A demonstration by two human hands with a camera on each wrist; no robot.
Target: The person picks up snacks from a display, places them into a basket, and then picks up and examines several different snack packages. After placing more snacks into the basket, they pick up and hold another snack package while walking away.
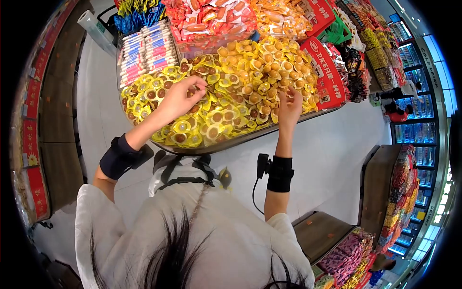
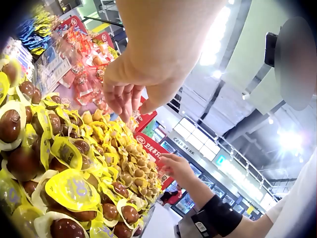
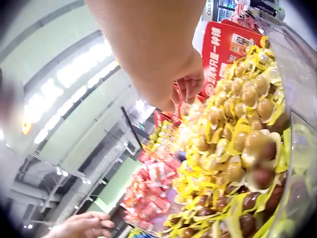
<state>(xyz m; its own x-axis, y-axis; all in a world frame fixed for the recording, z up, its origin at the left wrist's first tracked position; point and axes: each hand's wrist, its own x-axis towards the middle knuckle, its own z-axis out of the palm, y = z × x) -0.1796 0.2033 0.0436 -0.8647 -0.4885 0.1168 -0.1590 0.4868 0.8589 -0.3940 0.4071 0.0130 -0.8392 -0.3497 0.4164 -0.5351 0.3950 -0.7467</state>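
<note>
Many packed brown eggs in yellow-edged wrappers (image 1: 226,118) fill a wide bin. Over the darker eggs at its left, the left hand (image 1: 180,98) hangs with fingers loosely bent; nothing shows in it. The right hand (image 1: 290,108) is above the lighter eggs near the right end, fingers bent down, and whether its fingertips touch a pack is unclear. In the left wrist view the left hand (image 2: 126,94) hovers above the heap (image 2: 74,191). In the right wrist view the right hand (image 3: 185,89) has curved fingers beside the lighter packs (image 3: 247,99).
Behind the eggs lie white-and-blue sticks (image 1: 147,53), red-wrapped snacks (image 1: 207,21) and orange-wrapped snacks (image 1: 279,19). A red sign (image 1: 322,72) stands at the bin's right. A plastic bag roll (image 1: 96,31) is at the back left. Two people (image 1: 402,101) are far right, near drink coolers.
</note>
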